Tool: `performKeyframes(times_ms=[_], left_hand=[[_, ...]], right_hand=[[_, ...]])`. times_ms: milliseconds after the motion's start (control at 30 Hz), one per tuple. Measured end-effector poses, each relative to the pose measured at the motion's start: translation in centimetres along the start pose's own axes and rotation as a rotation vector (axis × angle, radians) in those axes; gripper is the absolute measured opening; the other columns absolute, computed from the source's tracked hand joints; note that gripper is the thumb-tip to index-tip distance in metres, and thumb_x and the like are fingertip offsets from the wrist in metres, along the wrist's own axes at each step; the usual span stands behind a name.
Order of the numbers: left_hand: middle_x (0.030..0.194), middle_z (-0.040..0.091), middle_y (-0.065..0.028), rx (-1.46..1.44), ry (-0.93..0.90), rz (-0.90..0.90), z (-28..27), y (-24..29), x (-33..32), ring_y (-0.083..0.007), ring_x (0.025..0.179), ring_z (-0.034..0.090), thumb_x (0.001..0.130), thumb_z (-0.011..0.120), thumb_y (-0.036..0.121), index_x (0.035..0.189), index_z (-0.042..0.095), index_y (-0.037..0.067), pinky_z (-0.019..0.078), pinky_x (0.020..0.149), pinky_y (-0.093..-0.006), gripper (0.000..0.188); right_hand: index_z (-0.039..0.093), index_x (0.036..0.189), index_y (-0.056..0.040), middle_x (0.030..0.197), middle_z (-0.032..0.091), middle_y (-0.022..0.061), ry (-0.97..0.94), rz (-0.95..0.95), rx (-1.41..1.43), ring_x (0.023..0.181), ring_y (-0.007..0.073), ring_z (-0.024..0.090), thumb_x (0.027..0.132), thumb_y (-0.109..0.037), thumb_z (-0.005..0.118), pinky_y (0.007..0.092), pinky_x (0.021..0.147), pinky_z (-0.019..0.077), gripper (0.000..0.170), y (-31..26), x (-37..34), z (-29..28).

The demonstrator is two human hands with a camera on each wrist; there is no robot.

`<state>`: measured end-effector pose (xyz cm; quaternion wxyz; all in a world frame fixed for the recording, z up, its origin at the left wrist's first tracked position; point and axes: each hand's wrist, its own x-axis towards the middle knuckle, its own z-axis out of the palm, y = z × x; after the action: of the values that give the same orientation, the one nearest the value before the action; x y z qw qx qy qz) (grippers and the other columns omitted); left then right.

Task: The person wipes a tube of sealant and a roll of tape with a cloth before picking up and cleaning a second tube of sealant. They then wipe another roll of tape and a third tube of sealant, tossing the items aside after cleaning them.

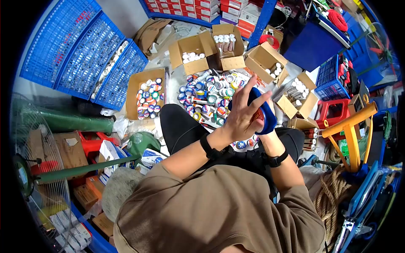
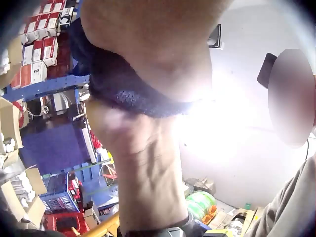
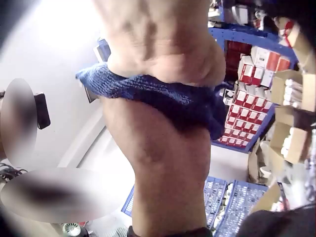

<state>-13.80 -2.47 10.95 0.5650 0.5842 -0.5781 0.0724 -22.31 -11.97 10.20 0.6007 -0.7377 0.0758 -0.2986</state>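
Observation:
In the head view the left hand is raised with its fingers spread, touching a dark blue knitted fabric item that has a patch of red on its inner side. The right hand lies mostly behind the fabric, its fingers hidden, so its grip cannot be told. Both wrist views show the blue fabric as a band between bare skin above and below; in the right wrist view the knitted fabric has a ribbed texture. Black bands circle both wrists.
Many small round-ended tubes lie heaped on the floor before the knees. Around them stand a cardboard box of tubes and several other open boxes. Blue crates lean at the left; an orange metal frame stands at the right.

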Motion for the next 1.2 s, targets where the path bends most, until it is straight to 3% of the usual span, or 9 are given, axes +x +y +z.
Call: performKeyframes(times_ms=[233,500,567,633,700,833,967,1100,1200], left_hand=[[0.101,0.067,-0.0128,0.082,0.003,-0.051,-5.7,-0.5,0.4,-0.031,0.092,0.065,0.086,0.072,0.036,0.091,0.068,0.003,0.0504,0.085,-0.04,0.033],[0.078,0.063,-0.0042,0.099,0.602,-0.616,-13.9,-11.3,-5.2,-0.0128,0.059,0.059,0.099,0.059,0.035,0.102,0.052,0.004,0.0511,0.056,-0.0304,0.032],[0.076,0.061,-0.0034,-0.168,0.727,-1.233,-19.6,-13.8,-6.6,-0.0132,0.058,0.058,0.102,0.052,0.039,0.101,0.053,0.004,0.0509,0.056,-0.0293,0.036],[0.093,0.065,-0.009,-0.346,0.814,-1.198,-24.6,-20.6,-11.9,-0.0193,0.075,0.064,0.101,0.049,0.049,0.111,0.057,0.001,0.0538,0.065,-0.0354,0.05],[0.108,0.066,-0.0137,-0.303,1.002,-1.316,-26.9,-19.6,-11.2,-0.023,0.09,0.066,0.101,0.045,0.053,0.12,0.056,0.0,0.0551,0.078,-0.0399,0.058],[0.124,0.062,-0.0152,0.048,0.5,-1.17,-26.1,-24.4,-13.4,-0.0225,0.114,0.061,0.096,0.058,0.047,0.137,0.046,-0.008,0.049,0.092,-0.0343,0.069],[0.144,0.051,-0.012,-0.21,-0.161,-0.686,-16.1,-9.7,-4.0,-0.0219,0.131,0.049,0.088,0.074,0.029,0.147,0.041,0.008,0.0416,0.107,-0.0343,0.071],[0.123,0.063,-0.0157,-0.174,-0.395,-0.255,-12.1,-4.3,0.5,-0.0313,0.116,0.06,0.077,0.076,0.014,0.125,0.057,0.005,0.0487,0.096,-0.0369,0.052],[0.086,0.063,-0.0144,-0.087,-0.297,-0.278,-11.0,-4.9,1.4,-0.035,0.082,0.062,0.073,0.064,0.002,0.087,0.058,0.0,0.0479,0.073,-0.0392,0.016]], right_hand=[[0.051,0.132,-0.0013,0.119,0.061,0.0076,-0.064,0.354,0.383,0.108,0.0169,0.06,0.087,-0.012,0.073,0.0315,0.093,0.0508,0.051,1.7,-0.3,2.5],[0.049,0.14,-0.003,0.13,0.061,0.0128,-0.061,0.677,0.905,0.114,0.0288,0.061,0.101,-0.05,0.041,0.0443,0.104,0.0463,0.061,0.7,0.1,4.9],[0.051,0.137,-0.0041,0.127,0.062,0.0148,0.101,0.722,0.96,0.109,0.0278,0.063,0.102,-0.045,0.04,0.041,0.088,0.0558,0.055,-0.4,0.7,5.0],[0.054,0.134,-0.0096,0.127,0.062,0.0128,-0.268,0.591,1.119,0.104,0.0257,0.064,0.098,-0.058,0.036,0.0357,0.064,0.0564,0.063,3.3,0.7,2.0],[0.052,0.136,-0.0119,0.129,0.061,0.0133,-0.005,0.719,1.056,0.107,0.0306,0.064,0.097,-0.061,0.036,0.0432,0.072,0.0578,0.065,1.8,0.9,2.2],[0.045,0.144,-0.01,0.137,0.056,0.0137,-0.038,0.677,0.954,0.113,0.0324,0.062,0.096,-0.066,0.036,0.0509,0.081,0.058,0.074,0.8,1.5,2.6],[0.041,0.146,-0.0094,0.139,0.053,0.0163,-0.18,0.608,1.019,0.116,0.0378,0.059,0.095,-0.066,0.038,0.0606,0.094,0.051,0.076,1.9,1.7,2.5],[0.058,0.124,-0.0038,0.107,0.064,0.007,-0.327,0.321,0.026,0.09,0.0113,0.061,0.088,-0.023,0.075,0.0249,0.08,0.0504,0.044,-1.6,2.7,2.3],[0.061,0.106,-0.0058,0.089,0.061,0.0008,-0.304,0.389,-0.388,0.075,0.0082,0.053,0.083,-0.02,0.08,0.0261,0.068,0.046,0.033,-4.8,3.2,1.7]])
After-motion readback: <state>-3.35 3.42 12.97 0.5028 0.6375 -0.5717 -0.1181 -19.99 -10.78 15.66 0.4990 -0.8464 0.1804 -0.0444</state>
